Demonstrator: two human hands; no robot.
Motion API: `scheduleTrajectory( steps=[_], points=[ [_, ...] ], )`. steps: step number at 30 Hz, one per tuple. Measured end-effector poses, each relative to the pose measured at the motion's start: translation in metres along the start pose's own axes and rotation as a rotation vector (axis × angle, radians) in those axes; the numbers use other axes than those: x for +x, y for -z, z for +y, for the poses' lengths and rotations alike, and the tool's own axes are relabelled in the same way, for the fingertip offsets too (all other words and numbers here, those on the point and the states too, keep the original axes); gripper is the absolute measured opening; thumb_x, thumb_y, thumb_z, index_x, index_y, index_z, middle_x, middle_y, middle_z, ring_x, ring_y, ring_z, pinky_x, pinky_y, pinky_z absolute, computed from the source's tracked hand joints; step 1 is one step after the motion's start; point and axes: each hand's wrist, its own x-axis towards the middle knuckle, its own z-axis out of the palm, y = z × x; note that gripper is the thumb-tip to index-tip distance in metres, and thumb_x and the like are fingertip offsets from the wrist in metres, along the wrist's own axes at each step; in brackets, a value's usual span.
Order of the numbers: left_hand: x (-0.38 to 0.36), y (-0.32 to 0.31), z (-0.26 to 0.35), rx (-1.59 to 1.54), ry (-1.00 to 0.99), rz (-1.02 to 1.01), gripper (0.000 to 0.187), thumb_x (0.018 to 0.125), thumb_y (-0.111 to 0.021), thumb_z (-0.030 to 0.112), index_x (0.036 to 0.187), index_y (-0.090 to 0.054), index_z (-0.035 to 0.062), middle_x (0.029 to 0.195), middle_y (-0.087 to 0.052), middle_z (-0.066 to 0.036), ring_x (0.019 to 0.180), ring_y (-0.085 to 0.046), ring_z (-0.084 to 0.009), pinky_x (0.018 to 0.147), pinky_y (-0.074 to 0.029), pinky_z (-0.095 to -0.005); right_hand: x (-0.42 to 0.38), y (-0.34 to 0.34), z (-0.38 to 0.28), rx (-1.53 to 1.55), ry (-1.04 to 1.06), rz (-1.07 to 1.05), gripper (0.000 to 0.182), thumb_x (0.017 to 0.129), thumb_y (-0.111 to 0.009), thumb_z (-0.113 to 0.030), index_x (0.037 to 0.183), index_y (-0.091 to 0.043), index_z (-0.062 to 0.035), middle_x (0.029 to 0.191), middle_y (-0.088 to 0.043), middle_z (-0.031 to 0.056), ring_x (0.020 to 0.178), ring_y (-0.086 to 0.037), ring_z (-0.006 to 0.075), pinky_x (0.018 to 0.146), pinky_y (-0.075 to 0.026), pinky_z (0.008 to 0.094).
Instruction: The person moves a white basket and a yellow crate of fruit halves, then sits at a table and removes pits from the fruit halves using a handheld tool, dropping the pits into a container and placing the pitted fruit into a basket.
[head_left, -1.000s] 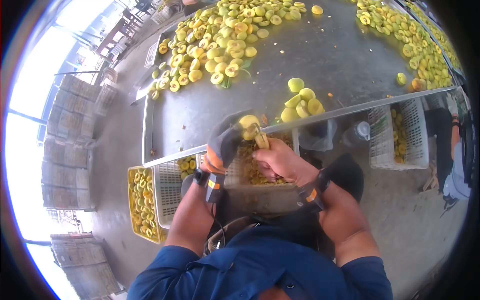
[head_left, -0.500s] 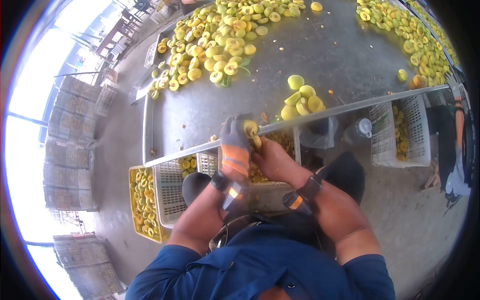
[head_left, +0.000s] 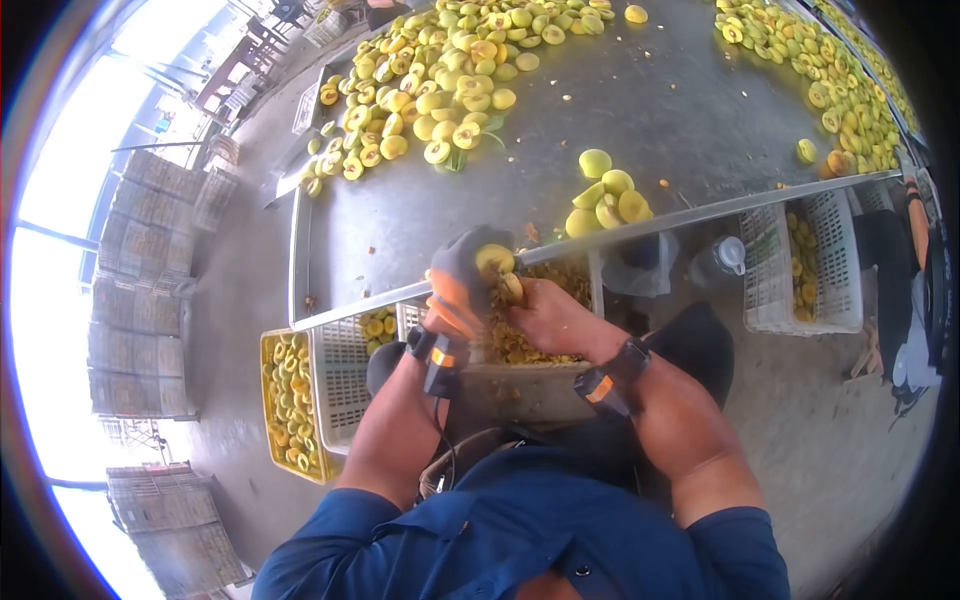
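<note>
My left hand (head_left: pixel 462 277), in a grey and orange glove, is closed around a yellow peach half (head_left: pixel 494 259) at the table's front edge. My right hand (head_left: pixel 552 318), bare, is closed just beside it, fingers curled in at the fruit. A brownish-yellow rounded piece (head_left: pixel 511 289) shows at its fingertips; I cannot tell what the fist grips. Below both hands sits a crate (head_left: pixel 597 285) holding brownish-yellow scraps. Several green-yellow peach pieces (head_left: pixel 609 196) lie on the metal table (head_left: pixel 400 230) right of my hands.
A large heap of halved peaches (head_left: pixel 430 100) covers the table's far left, another heap (head_left: pixel 830 90) its right side. Below stand a yellow crate (head_left: pixel 265 400) of fruit, a white crate (head_left: pixel 335 390) and, at right, another white crate (head_left: pixel 840 270). A clear jug (head_left: pixel 715 262) stands under the edge.
My left hand has rolled over at the wrist and blurs slightly, the peach half still in it. My right hand stays nearly in place beside it.
</note>
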Motion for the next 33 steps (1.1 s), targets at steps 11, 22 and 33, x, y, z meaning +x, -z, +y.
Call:
scheduleTrajectory(
  steps=[11,22,33],
  points=[
    [-0.006,-0.01,0.014,0.554,-0.564,0.18,0.025,0.082,-0.067,0.0,0.106,-0.074,0.0049,0.09,-0.072,-0.012,0.084,-0.075,-0.029,0.071,-0.06,-0.0383,-0.014,-0.008,-0.022,0.606,-0.433,-0.197,0.013,0.107,-0.059,-0.015,0.102,-0.059,-0.0034,0.064,-0.049,0.0004,0.049,-0.049,0.0126,0.046,-0.039,0.0324],
    [-0.01,0.012,0.021,0.299,-0.417,-0.097,0.023,0.087,-0.071,0.001,0.11,-0.075,0.0037,0.101,-0.075,-0.01,0.089,-0.076,-0.0258,0.076,-0.06,-0.0344,-0.018,-0.016,-0.025,0.557,-0.39,-0.362,0.013,0.109,-0.055,-0.015,0.105,-0.059,-0.0035,0.062,-0.051,0.0004,0.046,-0.049,0.0124,0.044,-0.04,0.0324],
    [-0.08,0.213,-0.061,0.309,0.243,0.621,0.022,0.099,-0.072,0.017,0.111,-0.081,0.001,0.1,-0.08,-0.008,0.091,-0.071,-0.0175,0.086,-0.057,-0.0327,-0.023,-0.032,0.013,-0.016,-0.604,-0.356,0.028,0.103,-0.068,-0.027,0.093,-0.067,-0.0001,0.066,-0.063,0.0089,0.053,-0.062,0.0198,0.048,-0.046,0.0369]
  ],
)
